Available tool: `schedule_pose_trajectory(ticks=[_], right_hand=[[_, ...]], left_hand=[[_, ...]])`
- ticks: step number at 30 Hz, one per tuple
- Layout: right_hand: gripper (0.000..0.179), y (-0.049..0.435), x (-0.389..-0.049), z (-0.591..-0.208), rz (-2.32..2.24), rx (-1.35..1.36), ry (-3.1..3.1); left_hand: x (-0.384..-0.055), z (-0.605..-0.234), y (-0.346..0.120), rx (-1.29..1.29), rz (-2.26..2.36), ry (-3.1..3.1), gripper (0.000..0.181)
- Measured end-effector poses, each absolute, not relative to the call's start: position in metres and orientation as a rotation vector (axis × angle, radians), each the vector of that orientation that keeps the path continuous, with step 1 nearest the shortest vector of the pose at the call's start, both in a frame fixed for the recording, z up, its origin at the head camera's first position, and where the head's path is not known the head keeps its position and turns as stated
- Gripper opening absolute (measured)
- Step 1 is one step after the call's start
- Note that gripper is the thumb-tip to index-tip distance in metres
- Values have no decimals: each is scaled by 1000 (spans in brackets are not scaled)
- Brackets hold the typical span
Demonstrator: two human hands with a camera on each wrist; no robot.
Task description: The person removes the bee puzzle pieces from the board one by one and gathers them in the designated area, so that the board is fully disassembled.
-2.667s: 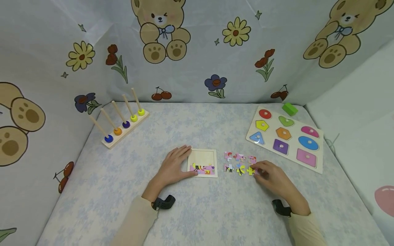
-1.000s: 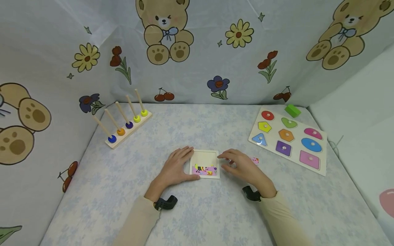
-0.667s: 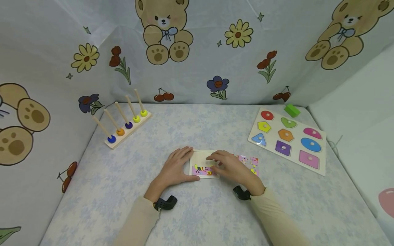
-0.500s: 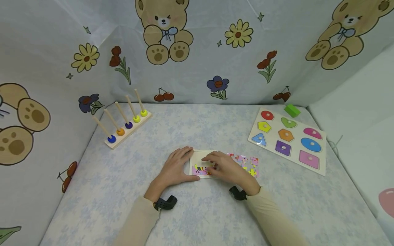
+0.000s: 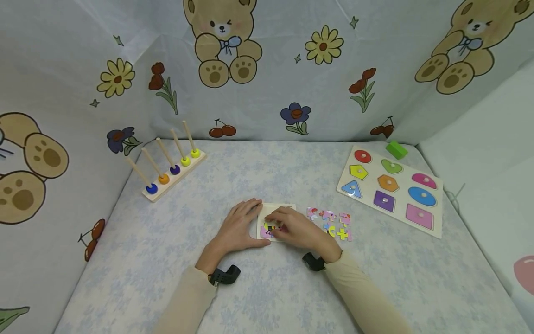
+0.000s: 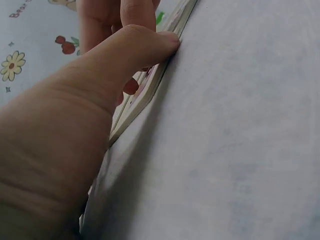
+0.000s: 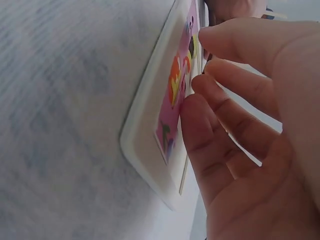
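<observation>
A small wooden puzzle tray lies on the table, its near strip filled with a pink and yellow picture. My left hand holds its left side, thumb on the near edge and fingers at the far left corner. My right hand is over the tray, pinching a puzzle piece between thumb and fingers; the piece is mostly hidden. In the right wrist view its fingers are close to the picture strip. Several loose puzzle pieces lie in two rows right of the tray.
A shape board with knobbed pieces lies at the right, a green block behind it. At the left stands a wooden base with several pegs and coloured rings. A printed cloth hangs behind the table.
My right hand has moved left from the loose pieces to above the tray, taking one piece from the near row. The left hand stays on the tray.
</observation>
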State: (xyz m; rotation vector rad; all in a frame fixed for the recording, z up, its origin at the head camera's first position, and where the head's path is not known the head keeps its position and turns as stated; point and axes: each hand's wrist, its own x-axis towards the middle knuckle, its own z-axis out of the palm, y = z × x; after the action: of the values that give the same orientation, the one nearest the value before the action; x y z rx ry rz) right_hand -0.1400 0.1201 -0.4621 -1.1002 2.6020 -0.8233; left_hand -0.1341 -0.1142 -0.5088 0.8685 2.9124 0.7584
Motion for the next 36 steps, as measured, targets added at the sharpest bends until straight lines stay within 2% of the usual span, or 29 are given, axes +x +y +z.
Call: schedule_pose_trajectory(ticks=[18,36], right_hand=[[26,116,-141,-467,-853,-1174,2578],[29,117,-139,-465,-885,-1124,2562]], left_hand=[[-135,-509,-115,908,712,2908,106],[-134,-508,-116,915,739,2912,105]])
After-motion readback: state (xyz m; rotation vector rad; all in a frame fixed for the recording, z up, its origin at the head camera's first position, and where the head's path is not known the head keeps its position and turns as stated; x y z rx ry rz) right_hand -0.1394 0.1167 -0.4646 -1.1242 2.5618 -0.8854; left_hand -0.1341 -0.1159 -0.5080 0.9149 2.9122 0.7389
